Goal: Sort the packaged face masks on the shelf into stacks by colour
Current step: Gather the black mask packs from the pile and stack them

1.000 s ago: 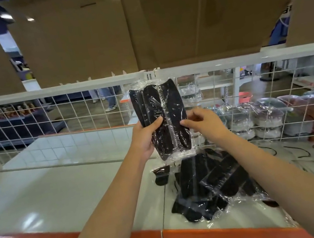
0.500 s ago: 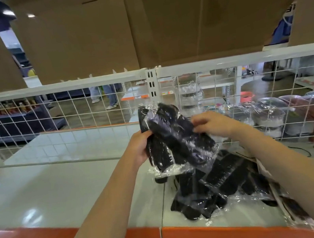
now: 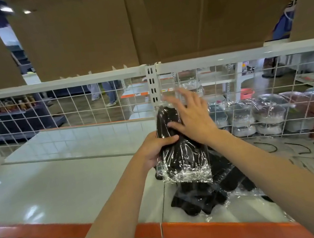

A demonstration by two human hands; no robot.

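My left hand [image 3: 153, 150] is gripping a glossy clear-wrapped pack of black face masks [image 3: 180, 152]; my right hand [image 3: 191, 119] is resting spread-fingered on it.

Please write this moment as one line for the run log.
left hand: grips black mask pack | right hand: open, thumb on pack | black pile: on shelf below

bright overhead light, shelf [image 3: 63, 182] glare, blurred wide-angle edges

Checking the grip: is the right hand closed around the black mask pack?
No, open. The right hand lies with fingers spread on the black mask pack; the left hand grips it.
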